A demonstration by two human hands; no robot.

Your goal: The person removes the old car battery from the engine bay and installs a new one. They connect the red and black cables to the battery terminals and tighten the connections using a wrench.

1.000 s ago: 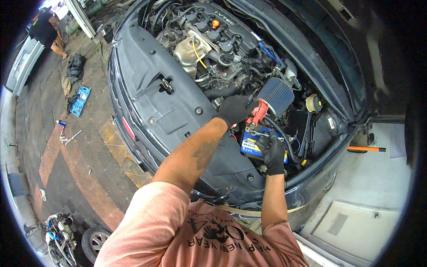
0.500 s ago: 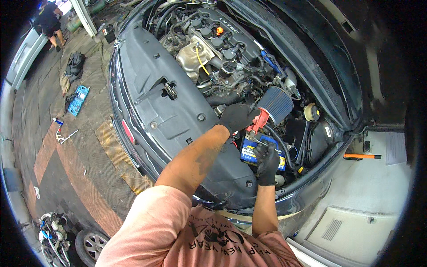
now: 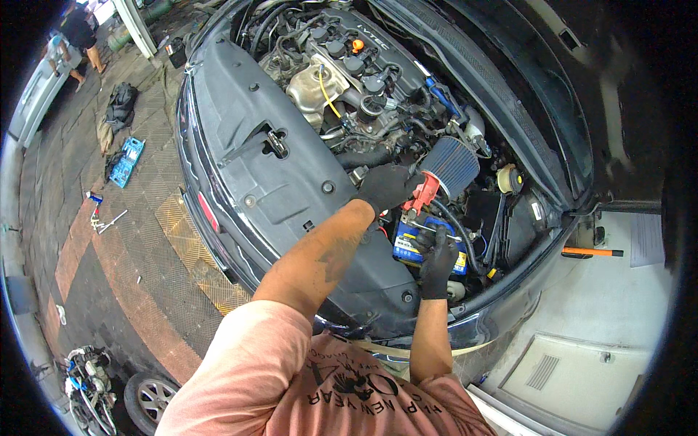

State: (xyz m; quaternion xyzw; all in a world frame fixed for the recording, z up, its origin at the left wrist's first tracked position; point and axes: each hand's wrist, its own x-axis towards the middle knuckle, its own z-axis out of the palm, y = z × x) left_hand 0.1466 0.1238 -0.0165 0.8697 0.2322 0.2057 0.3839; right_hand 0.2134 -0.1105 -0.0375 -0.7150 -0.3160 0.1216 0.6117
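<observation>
My left hand [image 3: 389, 189], in a black glove, grips the upper side of a red battery terminal cover [image 3: 423, 192], its fingertips partly hidden. The cover is lifted over the end of a blue car battery [image 3: 407, 245] in the engine bay. In the other black glove, my right hand [image 3: 438, 265] is closed on a slim silver wrench [image 3: 424, 227]. One end of the wrench reaches the terminal clamp under the red cover; whether it sits on a nut cannot be made out.
A cone-shaped air filter [image 3: 451, 168] stands right beside the red cover. Black cable [image 3: 459, 236] runs along the battery. The raised hood [image 3: 538, 94] is at the right. On the floor lie a blue tool case [image 3: 127, 162] and a wheel [image 3: 151, 400]. People [image 3: 76, 40] are far left.
My right hand and the wrench have shifted slightly upward, and the wrench lies at a flatter angle. My left hand stays at the red cover. Another person shows at the far left.
</observation>
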